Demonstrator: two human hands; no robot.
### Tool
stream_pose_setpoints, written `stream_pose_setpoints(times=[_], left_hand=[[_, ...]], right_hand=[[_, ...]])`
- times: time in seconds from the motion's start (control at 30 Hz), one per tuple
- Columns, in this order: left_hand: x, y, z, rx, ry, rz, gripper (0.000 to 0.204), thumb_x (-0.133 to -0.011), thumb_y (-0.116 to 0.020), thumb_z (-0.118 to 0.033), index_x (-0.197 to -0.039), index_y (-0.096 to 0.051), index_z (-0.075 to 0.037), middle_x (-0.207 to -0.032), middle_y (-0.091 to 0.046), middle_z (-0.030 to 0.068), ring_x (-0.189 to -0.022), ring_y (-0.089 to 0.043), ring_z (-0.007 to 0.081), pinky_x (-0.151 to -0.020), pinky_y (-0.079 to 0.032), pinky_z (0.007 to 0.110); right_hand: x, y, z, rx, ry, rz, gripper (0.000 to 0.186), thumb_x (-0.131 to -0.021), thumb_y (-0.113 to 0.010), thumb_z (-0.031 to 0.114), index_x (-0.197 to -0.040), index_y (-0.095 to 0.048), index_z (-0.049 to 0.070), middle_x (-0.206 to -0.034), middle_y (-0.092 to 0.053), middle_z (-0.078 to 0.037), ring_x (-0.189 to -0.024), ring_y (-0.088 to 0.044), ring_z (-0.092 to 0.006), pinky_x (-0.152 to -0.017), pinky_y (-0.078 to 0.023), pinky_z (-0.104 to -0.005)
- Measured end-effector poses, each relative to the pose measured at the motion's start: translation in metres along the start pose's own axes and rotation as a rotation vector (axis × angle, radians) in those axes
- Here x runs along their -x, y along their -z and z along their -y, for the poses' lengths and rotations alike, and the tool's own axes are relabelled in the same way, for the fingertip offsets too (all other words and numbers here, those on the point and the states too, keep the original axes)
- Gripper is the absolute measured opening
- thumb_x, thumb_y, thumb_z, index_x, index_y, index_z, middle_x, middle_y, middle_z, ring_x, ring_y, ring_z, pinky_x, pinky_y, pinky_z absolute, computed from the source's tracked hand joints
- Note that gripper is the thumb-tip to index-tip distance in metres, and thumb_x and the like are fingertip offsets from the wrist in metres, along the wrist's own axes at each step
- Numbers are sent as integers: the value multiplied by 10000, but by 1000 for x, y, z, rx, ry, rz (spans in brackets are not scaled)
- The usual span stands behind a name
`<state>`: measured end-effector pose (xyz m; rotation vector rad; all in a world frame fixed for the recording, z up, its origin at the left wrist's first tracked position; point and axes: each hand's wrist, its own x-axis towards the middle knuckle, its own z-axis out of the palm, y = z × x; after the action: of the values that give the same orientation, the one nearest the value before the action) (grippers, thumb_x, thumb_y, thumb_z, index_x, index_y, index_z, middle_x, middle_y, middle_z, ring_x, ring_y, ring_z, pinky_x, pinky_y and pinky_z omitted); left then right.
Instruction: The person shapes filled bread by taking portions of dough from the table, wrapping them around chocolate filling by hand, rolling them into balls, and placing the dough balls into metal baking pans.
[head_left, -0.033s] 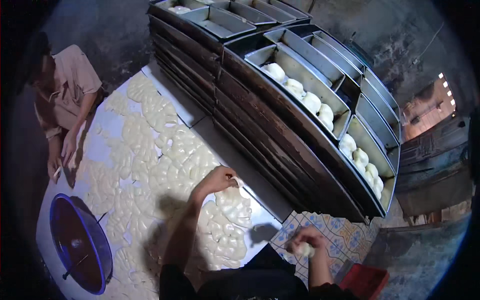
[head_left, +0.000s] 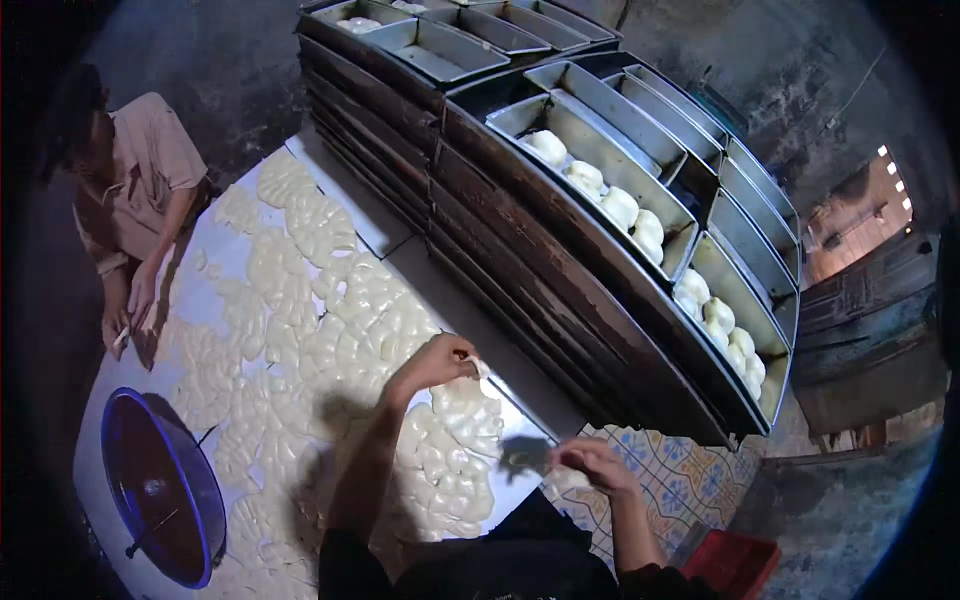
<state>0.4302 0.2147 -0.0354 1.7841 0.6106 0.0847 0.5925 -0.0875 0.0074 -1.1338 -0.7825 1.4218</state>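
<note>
A flattened sheet of pale, glossy dough (head_left: pixel 290 330) covers much of the white table, its surface lumpy and folded. At its right edge my left hand (head_left: pixel 440 362) is closed in a pinch on the dough, lifting a small bit of it. My right hand (head_left: pixel 592 465) hovers just past the table's right corner, fingers curled round a pale lump of dough (head_left: pixel 570 480). Whether it also grips a tool cannot be made out. A dark shadow lies on the table between my hands.
Stacked dark trays (head_left: pixel 520 250) rise beyond the table, topped with metal loaf tins (head_left: pixel 650 215), some holding dough balls (head_left: pixel 620 207). A blue-rimmed basin (head_left: pixel 215 500) of dark liquid stands left. Another person (head_left: pixel 140 190) works at the far left. A red crate (head_left: pixel 735 565) sits lower right.
My right hand has moved left and slightly up with the dough lump, closer to the table's corner. My left hand has stayed at the dough's edge.
</note>
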Motion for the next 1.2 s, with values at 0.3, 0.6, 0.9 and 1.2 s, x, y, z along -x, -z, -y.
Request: stream_pose_setpoints(times=[0.3, 0.6, 0.9, 1.2], left_hand=[[14, -16, -46, -67, -146, -26, 315, -674, -697, -28, -980, -630, 11, -813, -613, 79, -798, -588, 166, -781, -473, 274], [29, -7, 22, 175, -402, -185, 638, -742, -735, -112, -1312, -456, -53, -1249, -510, 134, -1096, -505, 238, -955, -398, 372], [34, -4, 61, -98, -202, -266, 258, -873, -644, -250, -958, -661, -7, -805, -637, 171, -723, -611, 270, -686, -477, 363], [40, 0, 0, -2, -133, -429, 284, -931, -575, -252, -979, -539, 25, -768, -577, 220, -664, -553, 302, -652, -446, 379]], right_hand=[[-126, -54, -15, 765, 269, -331, 856, -719, -750, 167, -1438, -308, 24, -1286, -530, -240, -1169, -551, -328, -965, -437, -355], [-162, -50, -13, 411, 72, -546, 173, -894, -652, 170, -994, -691, 34, -885, -672, 2, -802, -570, -72, -743, -459, -243], [-88, -85, 76, 116, 769, -672, 248, -859, -697, 178, -940, -599, -34, -879, -609, -125, -767, -613, -179, -707, -520, -294], [-77, -52, 40, 849, 389, -233, 718, -699, -806, 341, -1295, -530, 50, -1211, -495, -234, -1209, -450, -370, -1027, -384, -459]])
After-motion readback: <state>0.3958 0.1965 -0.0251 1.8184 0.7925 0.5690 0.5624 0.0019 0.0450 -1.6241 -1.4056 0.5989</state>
